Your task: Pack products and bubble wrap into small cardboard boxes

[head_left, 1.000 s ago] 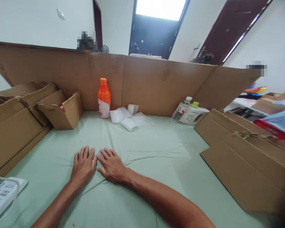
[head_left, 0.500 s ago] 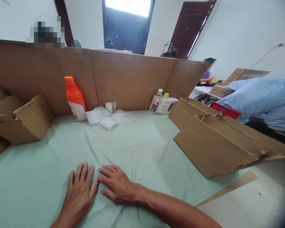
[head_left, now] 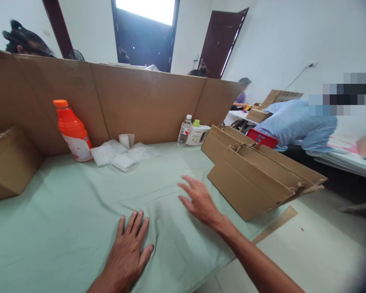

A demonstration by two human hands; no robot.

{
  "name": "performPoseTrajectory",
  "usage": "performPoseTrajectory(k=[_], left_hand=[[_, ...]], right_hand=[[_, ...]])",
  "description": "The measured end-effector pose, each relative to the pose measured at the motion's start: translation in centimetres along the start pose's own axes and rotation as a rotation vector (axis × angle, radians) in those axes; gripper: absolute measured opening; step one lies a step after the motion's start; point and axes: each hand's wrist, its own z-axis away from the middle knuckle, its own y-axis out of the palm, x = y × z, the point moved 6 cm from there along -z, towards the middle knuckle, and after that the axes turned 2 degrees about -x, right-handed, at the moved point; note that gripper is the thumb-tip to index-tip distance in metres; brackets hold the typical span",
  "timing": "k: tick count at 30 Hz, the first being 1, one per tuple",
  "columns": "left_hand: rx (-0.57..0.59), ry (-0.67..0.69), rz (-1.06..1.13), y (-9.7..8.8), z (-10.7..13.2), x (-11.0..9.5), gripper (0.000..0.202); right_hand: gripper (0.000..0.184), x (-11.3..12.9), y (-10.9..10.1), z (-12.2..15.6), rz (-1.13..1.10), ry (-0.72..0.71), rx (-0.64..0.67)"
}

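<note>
My left hand [head_left: 128,248] lies flat on the pale green cloth [head_left: 64,228], fingers apart and holding nothing. To its right and farther forward is my right hand [head_left: 201,201], fingers spread and empty, just over the cloth; whether it touches cannot be made out. The nearest thing to that hand is a folded cardboard box [head_left: 247,183] on the right side. Beyond the hands, clear bubble-wrap pouches [head_left: 110,152] lie beside an orange bottle [head_left: 73,130] with a white label.
A water bottle [head_left: 185,131] and a white jug [head_left: 197,134] with a green cap stand at the back, against a cardboard partition [head_left: 149,106]. At left is an open cardboard box [head_left: 12,162]. A person in a blue shirt [head_left: 301,122] bends over at the right.
My right hand has moved away from my left, forward and to the right. The view has turned right, so the objects sit farther left. My left hand stays flat on the cloth.
</note>
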Motion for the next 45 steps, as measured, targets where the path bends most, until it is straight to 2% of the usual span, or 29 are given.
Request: performPoseTrajectory(k=[3, 5, 7, 9, 15, 20, 22, 26, 29, 33, 36, 39, 45], left_hand=[[-0.047, 0.039, 0.027, -0.6, -1.0, -1.3, 0.058], [-0.095, 0.018, 0.036, -1.0, -1.4, -1.6, 0.06], [-0.137, -0.048, 0.036, -1.4, -1.5, -1.4, 0.059], [-0.131, -0.111, 0.043, -1.3, -1.5, -1.1, 0.055], [0.086, -0.097, 0.118, 0.0, -1.6, -1.0, 0.051], [0.172, -0.134, 0.125, -0.2, -1.5, -1.7, 0.057], [0.215, -0.12, 0.158, -0.5, -1.1, -2.4, 0.059], [0.308, -0.067, 0.267, -1.3, -0.3, -4.3, 0.063], [0.356, -0.068, 0.331, -1.8, 0.0, -5.0, 0.065], [0.356, -0.071, 0.379, -2.0, 0.1, -5.2, 0.065], [0.325, -0.071, 0.394, -2.2, 0.1, -5.0, 0.064], [0.29, -0.07, 0.392, -2.2, 0.1, -5.0, 0.062], [0.264, -0.089, 0.429, -1.8, 0.2, -4.9, 0.063]], right_hand=[[0.038, -5.6, -4.0, -0.1, 0.265, 0.129, -0.093], [0.039, -8.8, -6.7, 0.1, 0.401, 0.206, -0.161], [0.043, -11.3, -8.9, 0.6, 0.495, 0.274, -0.207], [0.045, -12.7, -10.3, 1.2, 0.559, 0.3, -0.216], [0.047, -12.3, -12.8, 2.4, 0.689, 0.301, -0.275], [0.044, -14.0, -13.5, 2.7, 0.6, 0.572, -0.047], [0.041, -14.7, -13.7, 2.7, 0.536, 0.655, -0.004], [0.037, -15.2, -13.6, 2.2, 0.482, 0.686, -0.006], [0.029, -14.9, -13.1, 2.1, 0.476, 0.656, -0.028], [0.025, -12.3, -12.6, 1.1, 0.451, 0.47, -0.121], [0.027, -8.5, -12.1, -0.6, 0.355, 0.329, -0.158], [0.023, -2.8, -10.8, -3.3, 0.202, 0.155, -0.17], [0.015, 10.8, -6.3, -7.5, -0.1, -0.275, -0.124]])
